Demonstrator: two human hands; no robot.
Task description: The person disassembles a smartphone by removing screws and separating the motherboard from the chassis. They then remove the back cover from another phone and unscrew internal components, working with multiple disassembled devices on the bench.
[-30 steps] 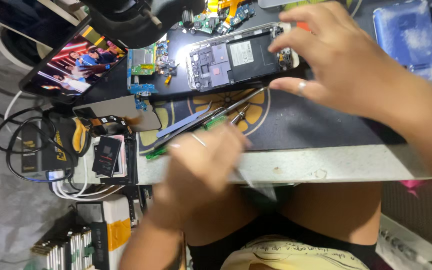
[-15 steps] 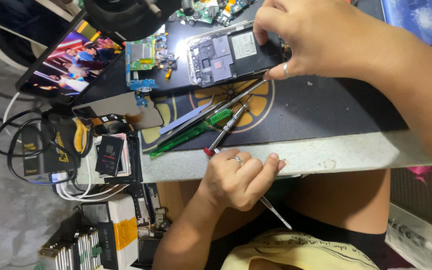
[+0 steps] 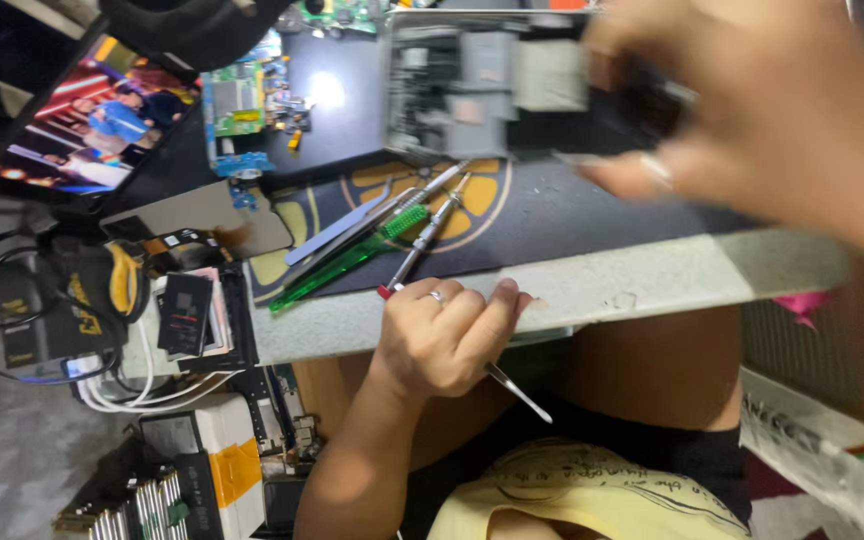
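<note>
Right hand [image 3: 752, 110], blurred at 1 o'clock, grips the opened phone [image 3: 492, 85] above the desk [image 3: 592, 285] for access, while left hand [image 3: 442, 335], fisted at 6 o'clock, clutches metal tweezers [image 3: 519, 392] ready.

Opened phone [image 3: 492, 95], 12 o'clock: motion-blurred, top cut by the frame edge, inner parts unreadable. Hand [image 3: 752, 130] gripping it, 1–2 o'clock: blurred, fingers indistinct, wrist cut at the right edge. Tweezers [image 3: 517, 392] under other hand [image 3: 442, 335]: upper length hidden in the fist. Tablet [image 3: 82, 140], 10 o'clock: corner cut off.
</note>
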